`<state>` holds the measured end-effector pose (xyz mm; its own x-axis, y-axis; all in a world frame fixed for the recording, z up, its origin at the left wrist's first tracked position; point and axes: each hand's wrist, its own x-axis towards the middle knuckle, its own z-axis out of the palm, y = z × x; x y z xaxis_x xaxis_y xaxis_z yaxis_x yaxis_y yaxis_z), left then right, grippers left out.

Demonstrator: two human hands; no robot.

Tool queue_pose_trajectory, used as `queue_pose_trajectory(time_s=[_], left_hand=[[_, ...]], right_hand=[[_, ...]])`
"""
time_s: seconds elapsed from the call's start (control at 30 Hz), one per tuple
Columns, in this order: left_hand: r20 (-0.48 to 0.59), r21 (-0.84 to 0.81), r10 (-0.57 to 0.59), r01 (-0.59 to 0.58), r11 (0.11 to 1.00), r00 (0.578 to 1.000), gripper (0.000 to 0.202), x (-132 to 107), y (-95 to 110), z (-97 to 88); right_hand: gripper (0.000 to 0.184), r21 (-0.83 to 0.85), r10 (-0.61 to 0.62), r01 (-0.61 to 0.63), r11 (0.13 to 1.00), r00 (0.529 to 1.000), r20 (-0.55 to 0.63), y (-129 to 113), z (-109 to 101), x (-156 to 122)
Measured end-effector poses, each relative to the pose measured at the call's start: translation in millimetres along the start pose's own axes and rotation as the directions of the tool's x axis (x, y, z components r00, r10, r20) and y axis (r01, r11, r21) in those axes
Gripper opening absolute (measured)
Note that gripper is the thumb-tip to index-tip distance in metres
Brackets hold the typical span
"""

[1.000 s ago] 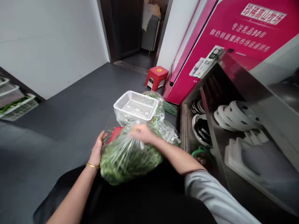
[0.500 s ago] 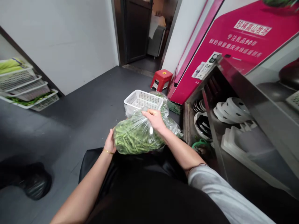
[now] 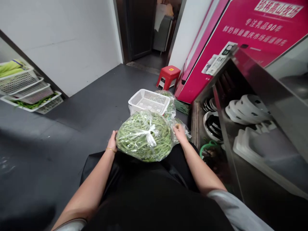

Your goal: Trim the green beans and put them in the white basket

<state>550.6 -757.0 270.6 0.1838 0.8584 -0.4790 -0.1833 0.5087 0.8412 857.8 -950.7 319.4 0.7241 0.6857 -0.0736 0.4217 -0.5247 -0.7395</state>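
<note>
A clear plastic bag of green beans (image 3: 137,141), long and thin, sits at my lap with its white tied knot facing up at me. My left hand (image 3: 112,141) grips the bag's left side, its fingertips hidden behind it. At the right edge of the bag is my right hand (image 3: 179,132), fingers curled in against the plastic. Just beyond the bag stands a white perforated basket (image 3: 149,101) with nothing visible inside. More clear bags of greens (image 3: 169,104) lie to the basket's right, partly hidden by it and by my right hand.
Stacked white baskets (image 3: 29,86) with greens stand at the left. A red stool (image 3: 169,77) is by the pink fridge (image 3: 216,57). A metal shelf (image 3: 231,141) with white containers (image 3: 247,109) runs close along my right, a green-rimmed basket (image 3: 208,147) low beside it.
My right hand has let go of the bag's gathered top and moved to its right side. The bag has turned so its knot faces up. A dark shoe at the left has gone from view.
</note>
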Motion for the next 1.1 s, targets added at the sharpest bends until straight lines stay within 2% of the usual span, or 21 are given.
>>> queue_pose_trajectory(time_s=[0.07,0.17,0.27,0.37,0.43,0.47,0.5,0.53,0.57,0.6,0.63,0.67,0.7,0.77,0.8,0.87,0.93,1.03,1.1], left_hand=[[0.032,0.015,-0.015,0.015,1.0,0.999,0.05,-3,4,4.6],[0.08,0.039,-0.038,0.035,0.999,0.996,0.047,-11,7,9.6],[0.063,0.2,0.022,-0.034,0.979,0.998,0.043,-20,7,8.9],[-0.039,0.395,0.187,-0.157,0.905,0.982,0.036,-30,14,3.8],[-0.09,0.443,0.296,-0.228,0.867,0.951,0.036,-42,25,4.4],[-0.064,0.478,0.38,-0.306,0.823,0.923,0.038,-50,32,8.2],[0.008,0.514,0.472,-0.408,0.754,0.882,0.04,-59,39,15.0],[0.159,0.548,0.571,-0.553,0.627,0.805,0.039,-68,44,25.0],[0.35,0.548,0.619,-0.689,0.473,0.703,0.035,-77,48,37.8],[0.531,0.52,0.595,-0.787,0.333,0.603,0.03,-84,49,52.6],[0.669,0.494,0.524,-0.842,0.217,0.527,0.026,-90,48,68.0],[0.749,0.496,0.45,-0.862,0.103,0.485,0.025,-93,44,82.8],[0.799,0.515,0.374,-0.857,-0.02,0.472,0.026,-94,39,95.7],[0.821,0.555,0.285,-0.809,-0.195,0.495,0.023,-91,27,113.0],[0.817,0.569,0.272,-0.788,-0.237,0.508,0.021,-88,22,117.0],[0.806,0.585,0.285,-0.77,-0.254,0.518,0.018,-82,16,117.9],[0.809,0.578,0.306,-0.776,-0.253,0.502,0.016,-79,14,114.0],[0.842,0.52,0.32,-0.812,-0.265,0.434,0.011,-80,16,107.9],[0.873,0.458,0.311,-0.849,-0.263,0.375,0.01,-82,18,105.0]], right_hand=[[0.051,-0.078,0.065,-0.06,0.995,0.996,0.057,11,7,2],[0.059,-0.163,0.098,-0.076,0.984,0.987,0.13,12,22,2],[0.059,-0.191,0.069,-0.035,0.981,0.983,0.173,8,21,1],[0.049,-0.174,-0.018,0.041,0.984,0.991,0.132,-4,12,-4],[0.043,-0.145,-0.215,0.222,0.964,0.975,0.062,-18,11,-11],[0.04,-0.132,-0.358,0.359,0.924,0.933,0.037,-26,14,-15],[0.037,-0.124,-0.501,0.5,0.857,0.865,0.026,-35,19,-19],[0.035,-0.118,-0.619,0.618,0.778,0.785,0.025,-43,24,-23],[0.032,-0.112,-0.695,0.694,0.712,0.718,0.029,-50,29,-26],[0.029,-0.106,-0.727,0.726,0.679,0.685,0.033,-56,34,-28],[0.027,-0.102,-0.734,0.732,0.673,0.678,0.027,-60,38,-29],[0.026,-0.101,-0.727,0.724,0.682,0.687,0.013,-62,41,-30],[0.025,-0.102,-0.714,0.71,0.696,0.7,0.0,-63,41,-30],[0.024,-0.114,-0.687,0.682,0.722,0.726,-0.005,-61,39,-32],[0.023,-0.127,-0.674,0.67,0.731,0.738,0.012,-60,37,-34],[0.025,-0.165,-0.634,0.637,0.753,0.769,0.076,-59,34,-39],[0.034,-0.214,-0.566,0.588,0.78,0.809,0.157,-61,35,-44],[0.046,-0.286,-0.45,0.519,0.806,0.85,0.275,-69,40,-47],[0.044,-0.298,-0.419,0.528,0.795,0.834,0.359,-72,43,-45]])
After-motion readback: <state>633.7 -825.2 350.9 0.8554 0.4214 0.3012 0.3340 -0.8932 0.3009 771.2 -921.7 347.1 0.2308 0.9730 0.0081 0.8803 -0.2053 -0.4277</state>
